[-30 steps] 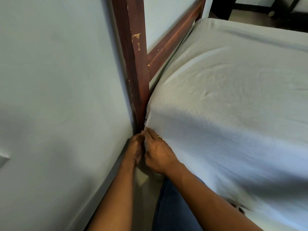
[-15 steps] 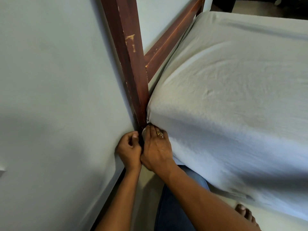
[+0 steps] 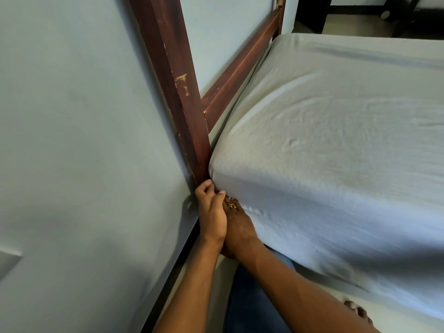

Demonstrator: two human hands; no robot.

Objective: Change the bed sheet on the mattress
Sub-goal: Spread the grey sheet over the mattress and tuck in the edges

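The left hand (image 3: 211, 212) might lose its hold on the bed sheet (image 3: 336, 152), because the cloth is stretched tight, and the corner could pop off the mattress (image 3: 312, 224). Fingers could also get squeezed in the thin gap by the bed post (image 3: 182, 104). The left hand's fingers curl round the sheet's low corner. The right hand (image 3: 239, 228) lies touching it, against the cloth. Its fingertips are hidden, so I cannot tell if it grips. The sheet covers the mattress top and side.
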